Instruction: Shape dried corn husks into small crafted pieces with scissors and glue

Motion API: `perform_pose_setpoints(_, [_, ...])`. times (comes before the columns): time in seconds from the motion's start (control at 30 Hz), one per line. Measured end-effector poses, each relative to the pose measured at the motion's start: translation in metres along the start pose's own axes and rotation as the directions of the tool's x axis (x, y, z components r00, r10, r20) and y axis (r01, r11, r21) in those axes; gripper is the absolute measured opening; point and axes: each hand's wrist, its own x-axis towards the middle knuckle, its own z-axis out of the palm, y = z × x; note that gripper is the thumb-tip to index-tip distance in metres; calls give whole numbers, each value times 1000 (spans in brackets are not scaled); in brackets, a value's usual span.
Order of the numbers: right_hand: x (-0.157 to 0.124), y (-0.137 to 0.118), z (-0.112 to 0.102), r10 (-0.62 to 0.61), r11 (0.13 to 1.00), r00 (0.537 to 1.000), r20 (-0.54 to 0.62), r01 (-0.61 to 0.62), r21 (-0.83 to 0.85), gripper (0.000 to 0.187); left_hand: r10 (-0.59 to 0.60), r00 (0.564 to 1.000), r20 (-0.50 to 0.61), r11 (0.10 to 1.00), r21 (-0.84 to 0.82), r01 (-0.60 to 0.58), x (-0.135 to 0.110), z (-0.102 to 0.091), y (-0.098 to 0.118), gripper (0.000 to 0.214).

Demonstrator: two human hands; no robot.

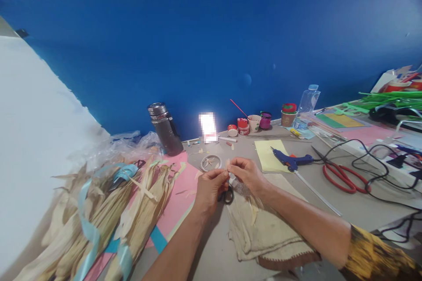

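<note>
My left hand (pixel 211 186) and my right hand (pixel 245 173) meet over the grey table (pixel 346 204), fingertips pinched together on a small pale piece of dried husk (pixel 227 165). Black scissors (pixel 227 195) lie on the table just beneath the hands. A beige cloth (pixel 263 228) is spread under my right forearm. Bundles of dried corn husks (pixel 108 219) tied with light-blue ribbon lie to the left on pink paper (pixel 180 197).
A blue glue gun (pixel 292 159) lies on yellow paper (pixel 270 154), with red scissors (pixel 343 178) and black cables (pixel 379 171) to the right. A tape roll (pixel 211 162), dark flask (pixel 166 129), small cups (pixel 254 123) and water bottle (pixel 308 101) stand before the blue wall.
</note>
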Motion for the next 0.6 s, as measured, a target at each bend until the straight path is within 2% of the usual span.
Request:
perform_pose_setpoints(0.17, [-1,-2,-1,15,1000,1000,8,-15,-16,30,81,996,-35,976,204,-72,0,-2,0,32])
perform_pose_setpoints(0.33, [1,3,-2,16,1000,1000,-3,-16,4,27,175,985,-6,903,399,-159,-4,1,6,34])
perform_pose_setpoints(0.47, [3,6,-1,58,997,998,-24,-57,47,25,215,976,31,868,452,-206,-6,4,10,36])
perform_pose_setpoints(0.6, [4,6,-1,124,988,991,-45,-119,102,25,205,978,49,868,453,-204,-8,6,10,36])
